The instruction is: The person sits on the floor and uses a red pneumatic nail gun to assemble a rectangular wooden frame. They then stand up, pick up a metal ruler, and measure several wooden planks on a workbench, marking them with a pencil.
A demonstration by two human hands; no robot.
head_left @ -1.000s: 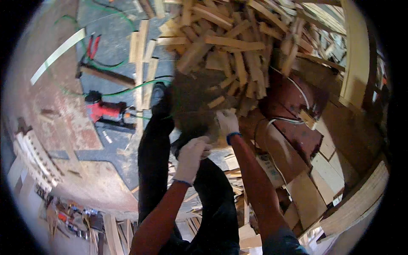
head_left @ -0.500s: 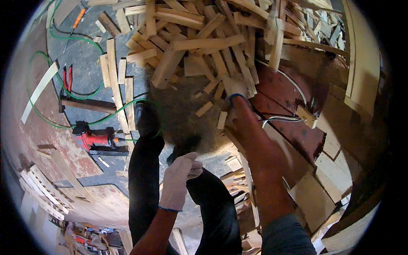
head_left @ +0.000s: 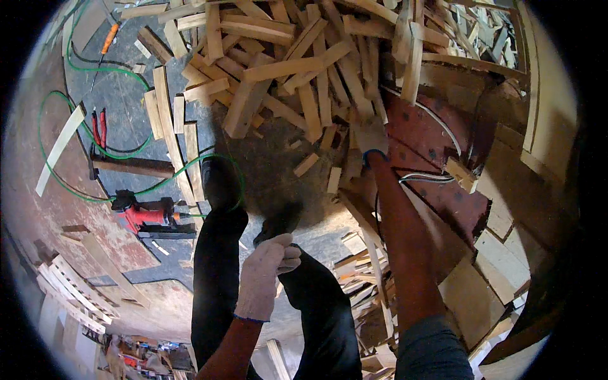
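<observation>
A large heap of cut wood pieces (head_left: 278, 69) lies on the floor ahead of me. My right hand (head_left: 371, 134), in a pale work glove with a blue cuff edge, reaches into the right side of this heap. Its fingers blend with the wood around them, so I cannot make out whether they grip a piece. My left hand (head_left: 263, 278), gloved the same way, rests by my knee with its fingers curled in and nothing seen in them. Short wood offcuts (head_left: 306, 165) lie on the floor left of my right wrist.
A red power tool (head_left: 142, 216) with a green hose (head_left: 95, 199) lies at the left. Near it are red-handled pliers (head_left: 99, 129), a hammer (head_left: 133, 166) and an orange-handled screwdriver (head_left: 109, 39). Reddish boards (head_left: 437, 145) and a pale cable stand on the right.
My right hand has moved slightly right and deeper along the heap's right side, its forearm straighter. My left hand stays curled by the knee. The view has shifted a little.
</observation>
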